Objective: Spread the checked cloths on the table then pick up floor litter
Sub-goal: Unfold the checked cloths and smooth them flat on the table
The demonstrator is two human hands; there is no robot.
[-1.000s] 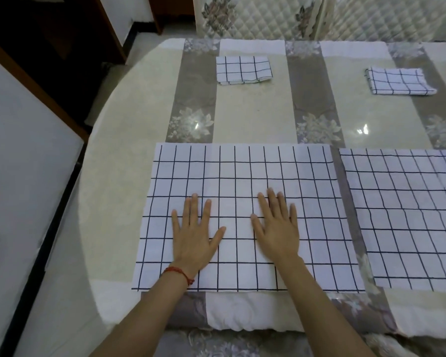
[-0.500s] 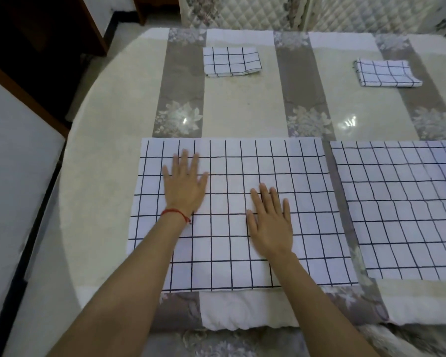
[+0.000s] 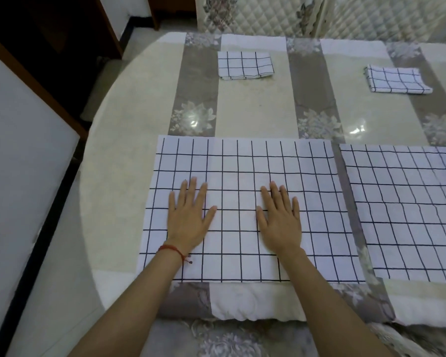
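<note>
**Palms flat on the near cloth, two more waiting folded**

At the bottom of the frame both forearms reach up from the table edge. The left hand (image 3: 188,217), with a red string bracelet (image 3: 172,249) at the wrist, and the right hand (image 3: 280,220) lie palm down with fingers stretched and slightly fanned, gripping nothing. They rest side by side, a little apart, on the lower middle of the spread checked cloth (image 3: 245,161). The flat press looks meant to smooth the fabric and keep it lying square on the table (image 3: 129,119), whose glossy patterned cover would let a thin cloth slide.

To the right in the frame, just beside the first with a narrow strip of table showing between them, a second spread cloth (image 3: 407,212) runs off the right edge. Laying them edge to edge without overlap seems deliberate.

Farther up, well apart from both, one folded cloth (image 3: 245,65) sits in the upper centre and another folded cloth (image 3: 397,79) in the upper right. By my reading, spreading is about half done. The floor (image 3: 52,292) shows at lower left, but I can make out no litter there.
</note>
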